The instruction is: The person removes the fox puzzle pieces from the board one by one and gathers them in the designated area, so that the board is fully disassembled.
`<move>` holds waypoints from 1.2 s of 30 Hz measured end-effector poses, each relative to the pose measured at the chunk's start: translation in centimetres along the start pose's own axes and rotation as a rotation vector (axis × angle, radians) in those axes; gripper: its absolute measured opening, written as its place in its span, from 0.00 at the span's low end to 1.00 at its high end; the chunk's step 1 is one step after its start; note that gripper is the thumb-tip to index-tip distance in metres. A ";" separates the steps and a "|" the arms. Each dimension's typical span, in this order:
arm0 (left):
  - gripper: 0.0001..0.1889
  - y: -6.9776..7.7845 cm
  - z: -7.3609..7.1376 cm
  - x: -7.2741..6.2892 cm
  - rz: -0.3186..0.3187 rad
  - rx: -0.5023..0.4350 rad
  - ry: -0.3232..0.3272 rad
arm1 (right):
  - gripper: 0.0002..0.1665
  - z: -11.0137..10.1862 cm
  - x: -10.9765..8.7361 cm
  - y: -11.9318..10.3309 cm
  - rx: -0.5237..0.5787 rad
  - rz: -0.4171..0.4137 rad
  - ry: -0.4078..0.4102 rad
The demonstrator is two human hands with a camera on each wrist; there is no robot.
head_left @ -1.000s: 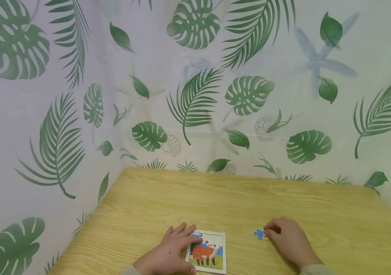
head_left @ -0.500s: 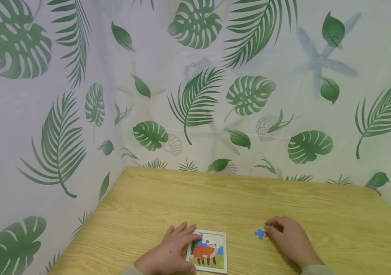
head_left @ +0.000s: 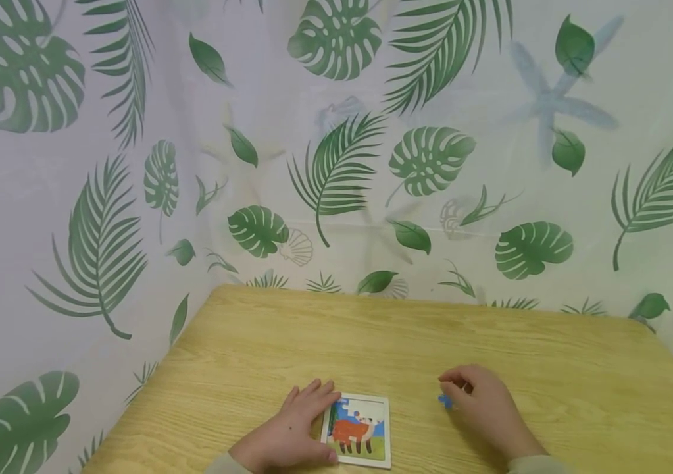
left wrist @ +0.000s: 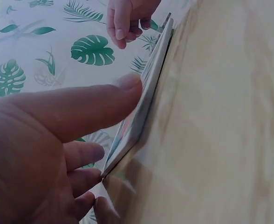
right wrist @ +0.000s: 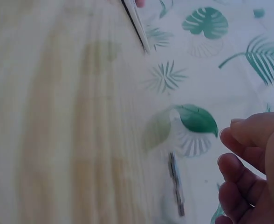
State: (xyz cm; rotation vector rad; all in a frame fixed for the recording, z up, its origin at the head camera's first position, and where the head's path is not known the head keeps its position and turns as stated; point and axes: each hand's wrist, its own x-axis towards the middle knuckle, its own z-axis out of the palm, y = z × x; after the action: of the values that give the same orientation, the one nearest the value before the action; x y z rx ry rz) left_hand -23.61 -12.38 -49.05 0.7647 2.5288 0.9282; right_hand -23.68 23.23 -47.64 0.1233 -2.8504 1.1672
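My left hand [head_left: 291, 428] rests at the left side of a small square jigsaw puzzle [head_left: 387, 434], which has a white border and a red-brown animal picture. Its thumb [left wrist: 90, 109] lies straight over the near edge, and the index finger touches the upper left corner. To the right, my right hand [head_left: 490, 408] hovers over a blue jigsaw piece [head_left: 445, 401], partly hiding it. In the right wrist view, the fingers [right wrist: 235, 168] are loosely bent with nothing between them. The flat pieces [right wrist: 175, 184] lie on the table apart from them. A white gap shows in the puzzle's upper part.
A wood-grain table [head_left: 312, 342] carries everything. Leaf-print sheeting [head_left: 336, 250] stands along its back and left sides. Bare tabletop lies between the puzzle and the loose pieces.
My right hand has moved up and slightly left, now covering more of the blue piece. The left index finger has drawn back from the picture to the border.
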 end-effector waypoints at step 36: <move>0.54 0.2 -0.2 0.1 -0.016 0.099 -0.015 | 0.19 10.1 0.5 -8.0 -0.063 -0.258 -0.253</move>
State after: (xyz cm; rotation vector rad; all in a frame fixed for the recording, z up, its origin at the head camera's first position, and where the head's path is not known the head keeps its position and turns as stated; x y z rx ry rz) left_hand -23.70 -12.31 -48.82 0.7757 2.5799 0.7932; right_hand -23.67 10.43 -49.24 0.6584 -2.9588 1.0764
